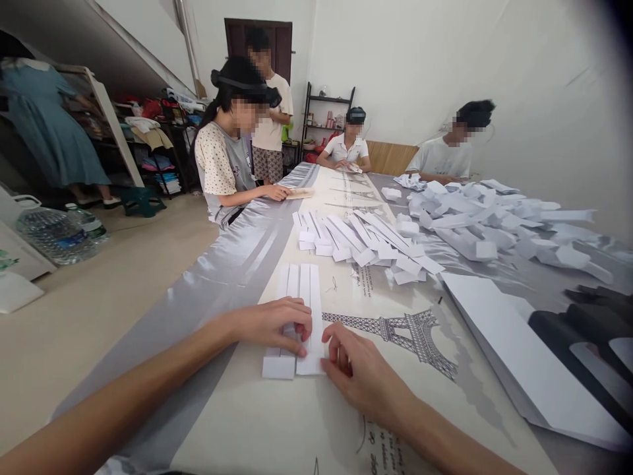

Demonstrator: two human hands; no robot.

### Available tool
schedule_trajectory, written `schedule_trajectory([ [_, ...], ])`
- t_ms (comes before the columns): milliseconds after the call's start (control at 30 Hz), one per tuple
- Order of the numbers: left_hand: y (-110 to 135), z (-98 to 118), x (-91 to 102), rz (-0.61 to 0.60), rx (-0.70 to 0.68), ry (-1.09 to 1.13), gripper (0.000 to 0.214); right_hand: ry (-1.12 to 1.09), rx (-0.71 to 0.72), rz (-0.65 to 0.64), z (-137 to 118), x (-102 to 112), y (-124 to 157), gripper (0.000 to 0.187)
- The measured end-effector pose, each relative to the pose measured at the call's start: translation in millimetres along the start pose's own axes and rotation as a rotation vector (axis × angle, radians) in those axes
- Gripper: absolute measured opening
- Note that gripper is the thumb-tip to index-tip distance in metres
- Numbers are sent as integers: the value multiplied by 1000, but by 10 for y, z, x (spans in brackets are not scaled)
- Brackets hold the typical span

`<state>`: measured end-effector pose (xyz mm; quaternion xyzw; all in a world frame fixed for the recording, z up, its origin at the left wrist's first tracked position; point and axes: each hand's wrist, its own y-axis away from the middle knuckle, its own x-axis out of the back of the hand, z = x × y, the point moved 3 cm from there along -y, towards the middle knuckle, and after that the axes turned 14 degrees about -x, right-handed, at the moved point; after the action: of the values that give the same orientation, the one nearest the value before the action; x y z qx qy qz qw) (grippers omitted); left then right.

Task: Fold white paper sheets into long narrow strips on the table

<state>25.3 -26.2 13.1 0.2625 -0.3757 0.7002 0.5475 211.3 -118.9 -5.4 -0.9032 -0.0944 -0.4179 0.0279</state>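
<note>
A flat white folded paper piece (299,290) with long creased strips lies on the table in front of me. My left hand (275,323) rests across its near part, fingers pressing down on the strips. My right hand (356,369) touches its near right corner with thumb and fingertips, pinching the edge. Neither hand lifts it off the table.
A heap of folded white paper boxes (363,241) lies mid-table, a bigger jumbled pile (499,218) at the right. A stack of flat white sheets (524,363) sits near right. The table cover (410,330) shows an Eiffel Tower print. Several people sit along the table; water bottles (59,231) lie at left.
</note>
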Motion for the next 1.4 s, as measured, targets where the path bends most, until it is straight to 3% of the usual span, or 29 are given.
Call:
schedule_trajectory([
  [133,8,-15,-11,8,-13,6,23,267,470,92,-104,0,115,20],
  [200,9,-13,-11,17,-21,14,25,427,599,138,-140,-34,185,23],
  [433,18,-27,-7,19,-13,14,26,800,678,306,-261,-182,417,37],
  [700,8,23,-17,17,35,-37,40,803,635,440,-241,-337,418,45],
  [867,-30,17,-40,-1,26,-67,53,733,654,376,-231,-252,364,36],
  [1067,-55,58,-46,-4,50,-53,55,574,601,145,-181,-58,241,16],
  [1233,-38,37,-69,10,75,-13,56,381,536,-92,-132,105,133,18],
  [1400,-26,11,-84,-1,93,-24,54,208,573,-178,-58,199,60,23],
])
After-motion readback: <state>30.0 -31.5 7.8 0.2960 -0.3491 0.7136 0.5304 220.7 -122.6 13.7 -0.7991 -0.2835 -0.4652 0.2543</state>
